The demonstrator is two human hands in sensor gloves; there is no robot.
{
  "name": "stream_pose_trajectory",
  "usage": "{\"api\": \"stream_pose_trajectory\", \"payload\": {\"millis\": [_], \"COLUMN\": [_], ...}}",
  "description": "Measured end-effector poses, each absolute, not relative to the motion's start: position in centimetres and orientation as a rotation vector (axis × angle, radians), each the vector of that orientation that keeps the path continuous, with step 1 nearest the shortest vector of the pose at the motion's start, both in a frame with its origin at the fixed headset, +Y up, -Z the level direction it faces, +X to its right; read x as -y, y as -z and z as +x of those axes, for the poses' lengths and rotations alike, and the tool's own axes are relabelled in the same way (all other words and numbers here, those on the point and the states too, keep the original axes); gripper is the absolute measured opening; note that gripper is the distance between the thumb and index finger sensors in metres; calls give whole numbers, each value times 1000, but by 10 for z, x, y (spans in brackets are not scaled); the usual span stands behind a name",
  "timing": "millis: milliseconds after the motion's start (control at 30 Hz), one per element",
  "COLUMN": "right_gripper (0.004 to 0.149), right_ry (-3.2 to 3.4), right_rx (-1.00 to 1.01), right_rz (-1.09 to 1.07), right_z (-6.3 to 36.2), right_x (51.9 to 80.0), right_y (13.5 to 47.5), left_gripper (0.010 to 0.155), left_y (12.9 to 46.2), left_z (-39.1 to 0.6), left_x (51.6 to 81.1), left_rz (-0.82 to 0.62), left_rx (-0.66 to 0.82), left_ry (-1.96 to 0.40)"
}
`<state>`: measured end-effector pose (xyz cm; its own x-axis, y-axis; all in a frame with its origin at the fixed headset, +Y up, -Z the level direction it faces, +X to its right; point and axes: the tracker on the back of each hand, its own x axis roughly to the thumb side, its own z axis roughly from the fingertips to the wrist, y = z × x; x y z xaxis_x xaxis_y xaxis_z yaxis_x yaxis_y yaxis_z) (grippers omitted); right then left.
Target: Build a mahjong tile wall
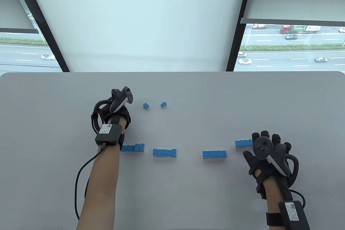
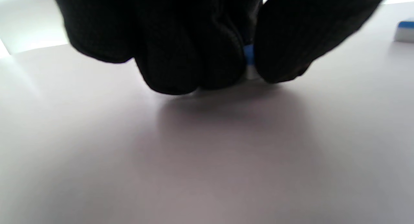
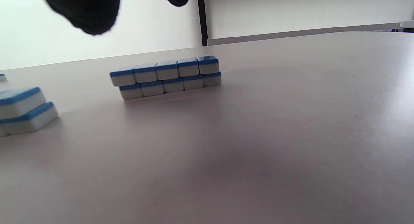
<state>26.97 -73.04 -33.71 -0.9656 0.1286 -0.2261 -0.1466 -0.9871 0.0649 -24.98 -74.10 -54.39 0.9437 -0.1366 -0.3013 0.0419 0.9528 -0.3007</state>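
Blue-backed white mahjong tiles stand in four short two-high wall segments across the table: far left (image 1: 133, 147), centre left (image 1: 164, 152), centre right (image 1: 214, 154) and far right (image 1: 244, 143). Two loose tiles (image 1: 146, 105) (image 1: 163, 104) lie further back. My left hand (image 1: 120, 112) is beyond the far-left segment. In the left wrist view its fingers (image 2: 194, 56) and thumb pinch one tile (image 2: 248, 57) just above the table. My right hand (image 1: 265, 146) is open with fingers spread, beside the far-right segment's right end and holding nothing. In the right wrist view a two-high segment (image 3: 166, 76) shows.
The grey table (image 1: 172, 192) ends at a far edge below the window. A cable runs from my left wrist box (image 1: 109, 134) down along the forearm. Another segment's end (image 3: 22, 109) shows at the left of the right wrist view.
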Motion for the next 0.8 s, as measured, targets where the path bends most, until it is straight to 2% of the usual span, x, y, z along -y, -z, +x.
{"api": "stream_pose_trajectory", "payload": {"millis": [267,567,800], "right_gripper": [78,78,78], "right_ry": [-2964,-2945,-2929], "right_rx": [-111,-104,-102], "right_rz": [-314,-280,-271], "right_z": [269,267,267], "right_x": [731,731,732], "right_y": [338,338,338], "left_gripper": [61,61,61], "left_y": [506,443,388], "left_z": [-256,-249,-255], "left_x": [706,656,661], "left_rz": [-243,-36,152], "left_rx": [-246,-57,38], "left_ry": [15,-31,-172]}}
